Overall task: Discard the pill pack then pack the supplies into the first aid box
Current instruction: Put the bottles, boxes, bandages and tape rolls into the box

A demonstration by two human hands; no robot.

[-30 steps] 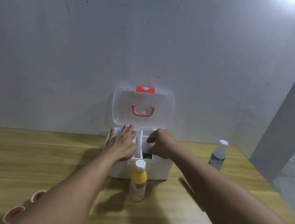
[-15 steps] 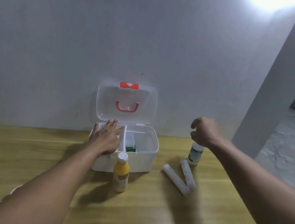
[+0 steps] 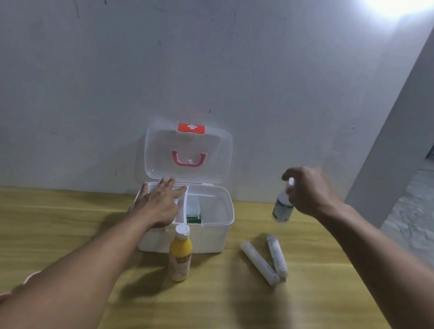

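White plastic, the first aid box point(image 3: 210, 243) sat at frame centre on the wooden table point(image 3: 244, 321), lid point(image 3: 187, 153) up against the wall. Left hand point(image 3: 158, 206) lay flat on its left rim, fingers spread. Right hand point(image 3: 308, 189), at centre right, curled over the small clear bottle point(image 3: 282, 208), fingertips closed round its cap. Yellow bottle point(image 3: 180, 254) stood just below the box; two white rolls point(image 3: 266, 259) lay lower right. Labels too blurred to read; a white cross marked the red latch point(image 3: 191, 128).
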